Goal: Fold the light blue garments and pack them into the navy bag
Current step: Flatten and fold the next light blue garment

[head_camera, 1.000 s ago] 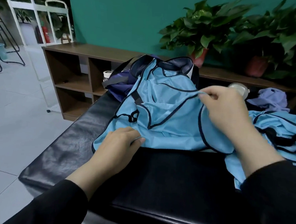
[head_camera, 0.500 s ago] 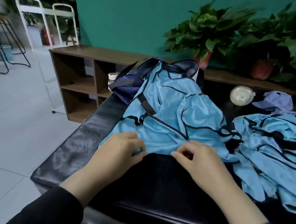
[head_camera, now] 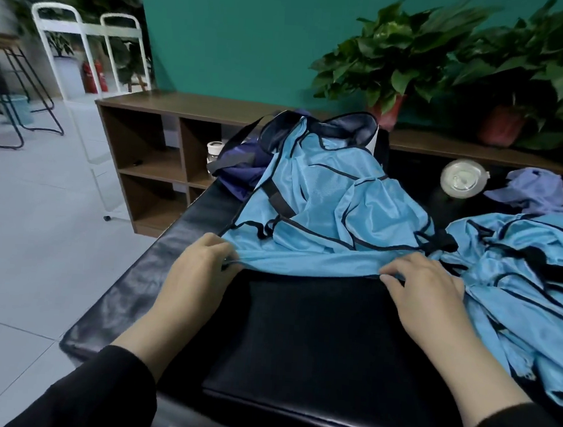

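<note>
I see a black padded bench (head_camera: 298,341). A light blue garment (head_camera: 322,223) lies spread across it, draped over the navy bag (head_camera: 240,170) behind. My left hand (head_camera: 199,267) and right hand (head_camera: 425,283) each pinch its near hem, seemingly.

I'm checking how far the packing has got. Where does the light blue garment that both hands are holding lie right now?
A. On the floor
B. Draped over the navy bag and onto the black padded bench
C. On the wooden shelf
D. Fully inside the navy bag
B: the light blue garment spreads from the open navy bag down onto the black padded bench, with the left hand and right hand pinching its near hem.
</note>
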